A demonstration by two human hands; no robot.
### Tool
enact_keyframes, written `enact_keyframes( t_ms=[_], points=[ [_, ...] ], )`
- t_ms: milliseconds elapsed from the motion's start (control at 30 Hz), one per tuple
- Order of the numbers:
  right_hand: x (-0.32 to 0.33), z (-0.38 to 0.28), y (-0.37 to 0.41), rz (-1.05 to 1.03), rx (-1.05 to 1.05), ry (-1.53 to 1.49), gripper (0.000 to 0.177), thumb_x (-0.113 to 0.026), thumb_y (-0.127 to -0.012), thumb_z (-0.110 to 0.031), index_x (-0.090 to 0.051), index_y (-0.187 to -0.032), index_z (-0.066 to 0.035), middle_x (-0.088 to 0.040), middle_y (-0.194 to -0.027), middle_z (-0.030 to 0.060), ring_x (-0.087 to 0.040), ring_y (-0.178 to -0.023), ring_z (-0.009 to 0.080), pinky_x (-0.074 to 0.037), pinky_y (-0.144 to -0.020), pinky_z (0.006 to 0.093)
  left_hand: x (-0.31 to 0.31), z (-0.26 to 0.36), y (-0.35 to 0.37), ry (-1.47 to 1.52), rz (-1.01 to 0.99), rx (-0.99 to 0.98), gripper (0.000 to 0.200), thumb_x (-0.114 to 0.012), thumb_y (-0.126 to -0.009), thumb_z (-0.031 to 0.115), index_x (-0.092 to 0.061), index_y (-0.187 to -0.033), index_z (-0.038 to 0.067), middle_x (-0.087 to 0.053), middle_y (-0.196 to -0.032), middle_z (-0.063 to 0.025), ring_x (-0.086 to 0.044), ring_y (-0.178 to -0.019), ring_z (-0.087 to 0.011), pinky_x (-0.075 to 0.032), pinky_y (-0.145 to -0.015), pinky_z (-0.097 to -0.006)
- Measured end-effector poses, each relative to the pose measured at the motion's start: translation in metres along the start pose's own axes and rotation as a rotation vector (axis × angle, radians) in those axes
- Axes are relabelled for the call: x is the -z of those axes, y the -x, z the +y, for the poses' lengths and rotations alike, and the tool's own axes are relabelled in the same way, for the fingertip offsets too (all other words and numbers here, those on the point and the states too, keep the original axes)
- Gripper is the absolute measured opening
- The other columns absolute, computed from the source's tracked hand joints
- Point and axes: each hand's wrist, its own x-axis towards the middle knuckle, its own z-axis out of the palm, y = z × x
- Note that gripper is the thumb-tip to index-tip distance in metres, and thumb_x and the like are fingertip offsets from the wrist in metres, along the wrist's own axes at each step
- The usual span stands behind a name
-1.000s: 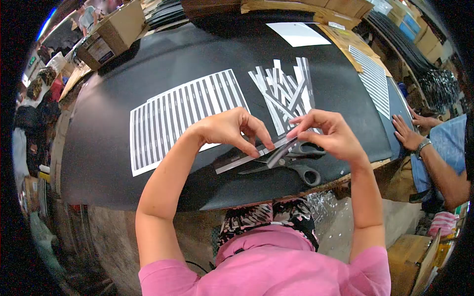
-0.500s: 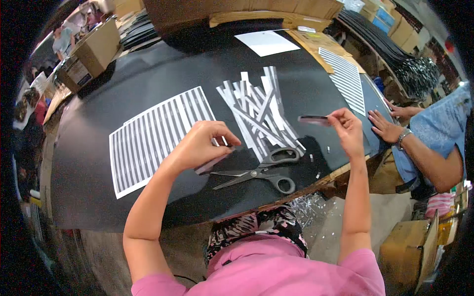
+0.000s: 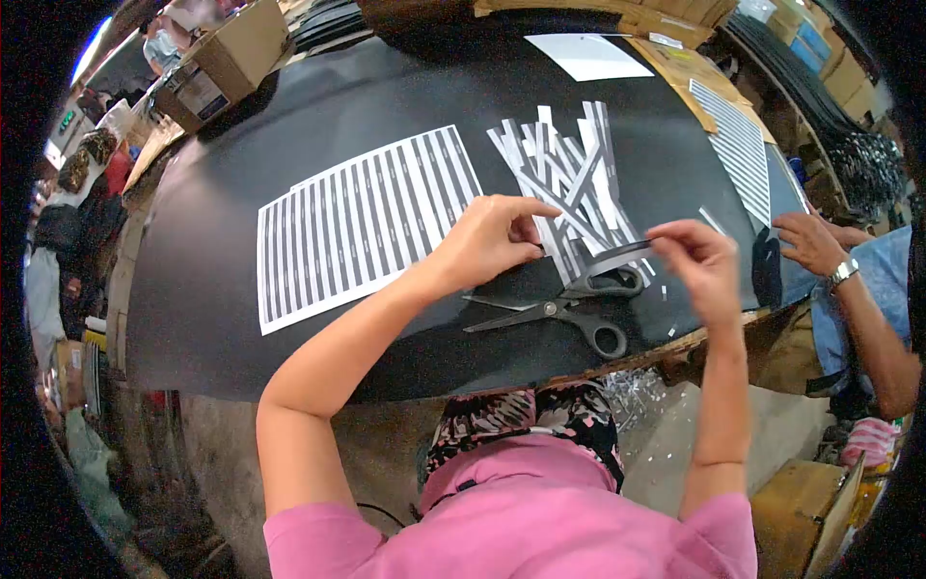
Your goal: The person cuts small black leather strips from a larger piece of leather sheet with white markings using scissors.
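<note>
My left hand (image 3: 487, 241) is bent over the table, fingers curled inward, with a dark strip (image 3: 529, 280) at its fingertips, partly lost against the black surface. A thin dark strip (image 3: 619, 257) is pinched between thumb and fingers of my right hand (image 3: 702, 265), which is slightly blurred. Beneath the hands lie black-handled scissors (image 3: 551, 310), blades spread, pointing left. Just beyond them is a loose pile of grey-and-white paper strips (image 3: 579, 179). Left of the pile rests a striped label sheet (image 3: 357, 227), its near right edge behind my left forearm.
A blank white sheet (image 3: 590, 58) and another striped sheet (image 3: 738, 145) lie at the back right. A co-worker's hand (image 3: 815, 246) with a wristwatch rests at the right edge. Cardboard boxes (image 3: 222, 68) stand back left. Paper scraps (image 3: 637, 396) litter the floor.
The view has shifted, so the table's contents sit further right and higher. My hands have come closer together, the right one bringing its strip leftward over the scissors' handles.
</note>
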Motion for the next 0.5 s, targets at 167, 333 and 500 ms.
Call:
enact_keyframes(
  t_ms=[167, 333, 500],
  points=[
    [-0.072, -0.003, -0.004, -0.354, -0.014, -0.049, 0.011, -0.071, -0.077, -0.002, -0.069, -0.088, 0.000, -0.067, -0.078, 0.0056, -0.062, -0.068, 0.0105, -0.047, -0.059, 0.0235, 0.013, -0.021, -0.019, 0.153, -0.123, 0.080, 0.039, -0.075, -0.062, 0.005, -0.070, -0.100, -0.002, -0.070, -0.072, -0.0101, -0.066, -0.063, -0.0115, -0.051, -0.063, -0.0258],
    [-0.096, -0.004, -0.019, -0.278, 0.262, 0.228, 0.010, -0.072, -0.070, -0.001, -0.069, -0.080, -0.002, -0.063, -0.077, 0.0116, -0.063, -0.075, 0.0241, -0.048, -0.068, 0.0325, 0.015, -0.023, -0.024, 0.172, -0.200, 0.111, 0.049, -0.072, -0.065, 0.004, -0.063, -0.112, -0.007, -0.070, -0.074, -0.0097, -0.064, -0.067, -0.0101, -0.051, -0.063, -0.0243],
    [-0.096, -0.005, -0.030, -0.301, 0.212, 0.261, 0.009, -0.073, -0.068, -0.004, -0.070, -0.076, -0.002, -0.064, -0.085, 0.0139, -0.063, -0.087, 0.0286, -0.047, -0.077, 0.0351, 0.015, -0.021, -0.019, -0.068, -0.007, -0.037, 0.056, -0.072, -0.061, 0.008, -0.064, -0.116, 0.000, -0.065, -0.082, -0.0092, -0.066, -0.066, -0.0120, -0.052, -0.061, -0.0260]
  ],
)
